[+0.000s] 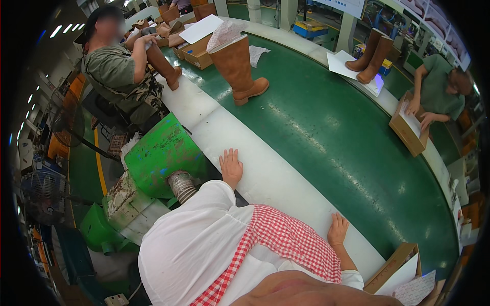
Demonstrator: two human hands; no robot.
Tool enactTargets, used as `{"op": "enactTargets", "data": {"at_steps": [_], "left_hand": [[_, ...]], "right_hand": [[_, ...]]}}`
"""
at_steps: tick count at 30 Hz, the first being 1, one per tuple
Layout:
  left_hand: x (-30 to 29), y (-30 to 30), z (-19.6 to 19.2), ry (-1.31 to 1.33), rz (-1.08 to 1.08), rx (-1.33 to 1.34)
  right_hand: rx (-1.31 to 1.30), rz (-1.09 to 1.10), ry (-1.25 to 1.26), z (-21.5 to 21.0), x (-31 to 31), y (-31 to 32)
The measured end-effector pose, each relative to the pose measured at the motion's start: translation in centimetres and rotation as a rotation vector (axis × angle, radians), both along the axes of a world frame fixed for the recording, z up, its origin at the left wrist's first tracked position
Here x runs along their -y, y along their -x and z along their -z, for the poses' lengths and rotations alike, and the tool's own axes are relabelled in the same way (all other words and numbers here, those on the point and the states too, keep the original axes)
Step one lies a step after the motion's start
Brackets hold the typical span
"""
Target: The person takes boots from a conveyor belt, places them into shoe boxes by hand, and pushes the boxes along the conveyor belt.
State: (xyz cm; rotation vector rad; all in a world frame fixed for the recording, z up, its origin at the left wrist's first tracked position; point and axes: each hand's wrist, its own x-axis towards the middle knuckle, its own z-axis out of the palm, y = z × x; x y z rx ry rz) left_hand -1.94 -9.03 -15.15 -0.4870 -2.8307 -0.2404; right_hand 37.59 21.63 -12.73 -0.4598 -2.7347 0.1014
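Observation:
My left hand [231,167] lies flat on the white ledge [275,188] in front of me, fingers spread and holding nothing. Farther right along the same ledge rests my right hand [337,229], palm down at the edge beside the green belt, its fingers also stretched out and holding nothing. Nearest to my left hand is a green machine hood [161,155] with worn paint and a flexible duct [181,186]. A tall brown boot [236,69] stands upright on the green belt [316,137] beyond, with crumpled tissue paper [226,34] sticking out of its top.
At the left, a co-worker [115,76] handles another brown boot [162,66]. Across the belt, one more person [441,84] holds a cardboard box [410,125], near two boots [370,56] on a white sheet. An open box [393,268] stands at lower right.

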Motion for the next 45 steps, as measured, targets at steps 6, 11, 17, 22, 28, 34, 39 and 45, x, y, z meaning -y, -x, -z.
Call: {"op": "enactTargets", "data": {"at_steps": [6, 11, 17, 22, 28, 34, 39, 45], "left_hand": [[0.16, 0.03, 0.21, -0.002, 0.001, -0.007], [0.14, -0.04, 0.26, -0.027, 0.012, -0.026], [0.12, -0.09, 0.04, -0.050, 0.019, -0.057], [0.11, -0.19, -0.35, -0.041, 0.020, -0.013], [0.21, -0.23, -0.40, -0.056, 0.030, -0.036], [0.11, -0.21, -0.45, -0.031, 0.014, -0.015], [0.19, -0.12, -0.14, -0.019, 0.006, -0.012], [0.09, -0.23, -0.34, 0.000, -0.002, 0.017]], "right_hand": [[-0.005, -0.004, 0.010, 0.05, 0.07, 0.00], [-0.013, -0.019, 0.016, -0.19, 0.08, -0.02], [-0.016, -0.019, 0.018, -0.23, 0.10, 0.05], [-0.019, -0.014, 0.009, 0.23, 0.06, -0.01], [-0.016, -0.019, 0.006, 0.04, 0.17, 0.00], [-0.025, -0.029, 0.006, 0.02, 0.06, 0.04], [-0.013, -0.017, 0.013, 0.11, 0.09, -0.11], [-0.016, -0.018, 0.011, 0.24, -0.02, -0.22]]}}
